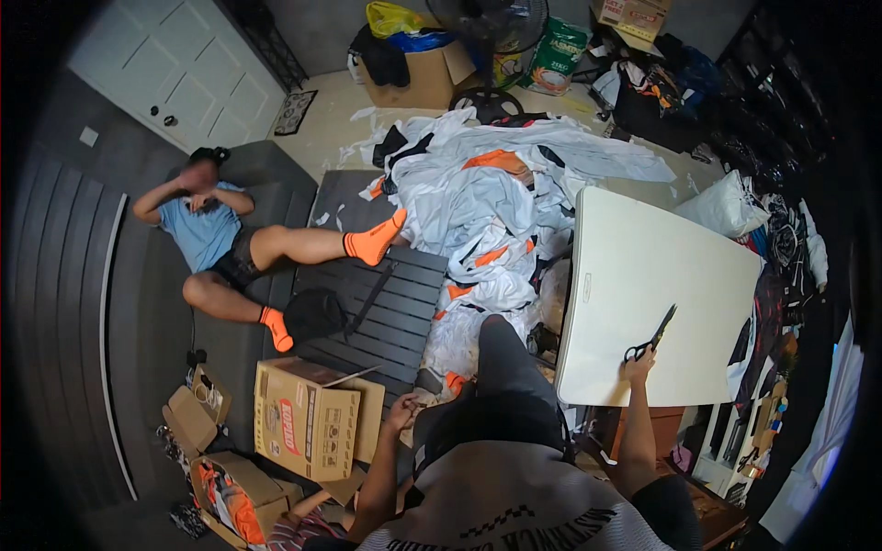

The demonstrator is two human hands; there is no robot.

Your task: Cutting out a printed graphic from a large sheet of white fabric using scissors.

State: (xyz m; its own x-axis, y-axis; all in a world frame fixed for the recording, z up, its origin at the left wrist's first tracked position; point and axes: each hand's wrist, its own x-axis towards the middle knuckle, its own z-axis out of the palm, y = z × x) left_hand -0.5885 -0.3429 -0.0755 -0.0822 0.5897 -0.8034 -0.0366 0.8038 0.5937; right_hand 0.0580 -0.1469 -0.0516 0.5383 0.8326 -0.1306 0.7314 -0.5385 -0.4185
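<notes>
Over the white folding table (661,275), my right hand (640,365) grips a pair of black scissors (663,325) by the handle loops. The blades point away from me, toward the table's far right side. My left hand (401,411) hangs low beside my left thigh, near an open cardboard box (322,427). Its fingers look curled, and whatever they may hold is too small to make out. Ahead of my legs, a large heap of white and grey cloth (496,193) with orange and black pieces spreads over the floor.
A person (202,225) in orange socks sits on the grey sofa (280,174), one leg across a dark slatted platform (395,312). Another box (230,496) holds orange cloth. A fan (487,28) and a stuffed carton (409,78) stand at the back.
</notes>
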